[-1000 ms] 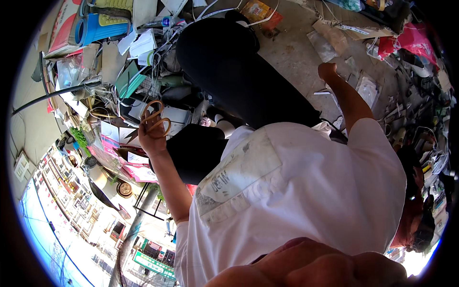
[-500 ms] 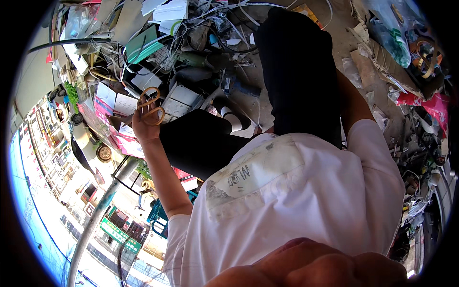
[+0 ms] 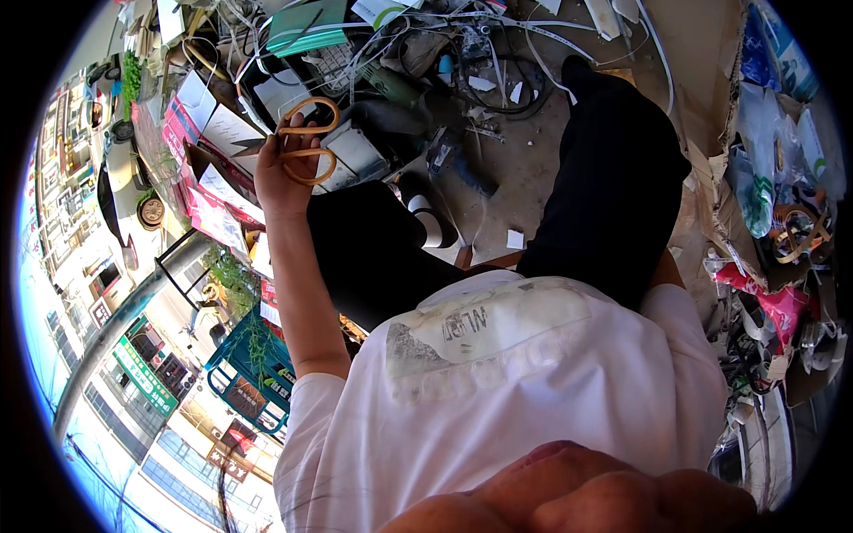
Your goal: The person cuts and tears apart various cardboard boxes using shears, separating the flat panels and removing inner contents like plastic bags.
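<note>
My left hand (image 3: 283, 178) is raised over the left side, its fingers closed round a pair of scissors (image 3: 330, 165). Their two tan looped handles stick out to the right of the fingers, and the dark blades point left. Below the blades stands a pink and white carton (image 3: 211, 209) with papers in it. Right of the hand lies a grey-white box-shaped casing (image 3: 355, 158). My right forearm (image 3: 666, 272) goes down behind my right leg, which hides the right hand.
Tangled white cables (image 3: 498, 49), a green stack of folders (image 3: 306, 27) and a dark power-tool-like object (image 3: 458, 164) litter the floor ahead. A small white square (image 3: 515, 239) lies between my legs. At right, torn cardboard (image 3: 713, 191) holds plastic bags (image 3: 764, 160).
The view has shifted, and my right leg now appears farther right, showing more floor and a white square between my legs. My left hand still holds the scissors, turned slightly.
</note>
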Demonstrator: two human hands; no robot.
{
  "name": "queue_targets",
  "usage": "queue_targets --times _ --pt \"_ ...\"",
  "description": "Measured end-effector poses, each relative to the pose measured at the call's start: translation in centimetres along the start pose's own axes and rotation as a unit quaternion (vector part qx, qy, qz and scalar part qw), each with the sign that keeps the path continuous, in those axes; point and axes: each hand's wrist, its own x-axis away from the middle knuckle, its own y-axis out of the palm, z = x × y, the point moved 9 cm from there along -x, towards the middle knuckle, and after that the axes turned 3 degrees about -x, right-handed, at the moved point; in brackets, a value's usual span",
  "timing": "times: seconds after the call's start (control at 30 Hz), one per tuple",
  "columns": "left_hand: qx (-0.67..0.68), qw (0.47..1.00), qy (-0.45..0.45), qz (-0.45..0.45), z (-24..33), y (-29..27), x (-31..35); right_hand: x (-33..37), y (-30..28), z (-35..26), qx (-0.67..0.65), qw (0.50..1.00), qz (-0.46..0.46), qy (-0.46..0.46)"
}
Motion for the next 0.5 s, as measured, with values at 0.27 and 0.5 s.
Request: queue_targets --times 0.27,0.5 --pt "0.025 0.999 0.002 -0.028 -0.5 -0.2 0.5 10.6 5.0 -8.3 -0.489 0.814 -0.3 0.093" --pt "-0.003 1.0 0.004 -0.017 -1.0 -0.3 -1.1 16.0 12.5 9.8 -0.185 0.906 -0.308 0.225"
